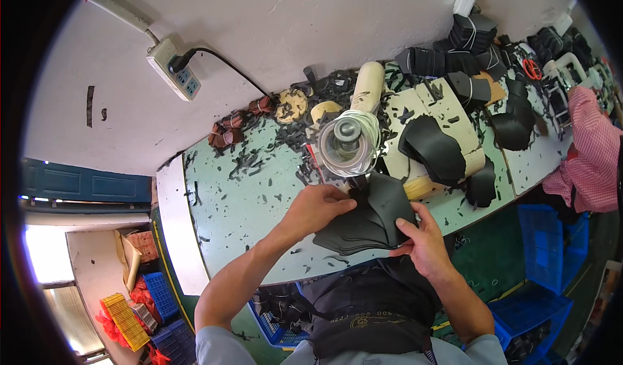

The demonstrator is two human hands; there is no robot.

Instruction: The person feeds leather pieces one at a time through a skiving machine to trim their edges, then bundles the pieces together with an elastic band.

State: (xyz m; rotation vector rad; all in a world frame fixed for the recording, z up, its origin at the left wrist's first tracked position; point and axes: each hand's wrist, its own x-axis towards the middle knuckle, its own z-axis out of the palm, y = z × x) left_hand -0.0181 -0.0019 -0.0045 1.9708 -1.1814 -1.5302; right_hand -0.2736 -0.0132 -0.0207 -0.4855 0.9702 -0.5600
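Observation:
My right hand [422,238] pinches the lower right edge of a black leather-like piece [389,203], thumb on top. Several matching pieces lie fanned in a stack [350,232] under and beside it, at the table's near edge. My left hand [318,209] is closed, thumb against the fingers, its tips at the left edge of the piece; what they grip, if anything, is hidden. Just beyond both hands stands a cream machine [368,86] with a round clear part [349,138] wrapped in pale cord. The piece's far end reaches up to the machine.
Black offcuts [246,160] litter the green tabletop [227,235]. More black pieces [435,151] rest on the machine's cream bed, with tied bundles [470,34] at the back right. A power strip [174,70] hangs on the wall. Blue crates [538,313] stand below right; pink checked cloth [590,151] hangs far right.

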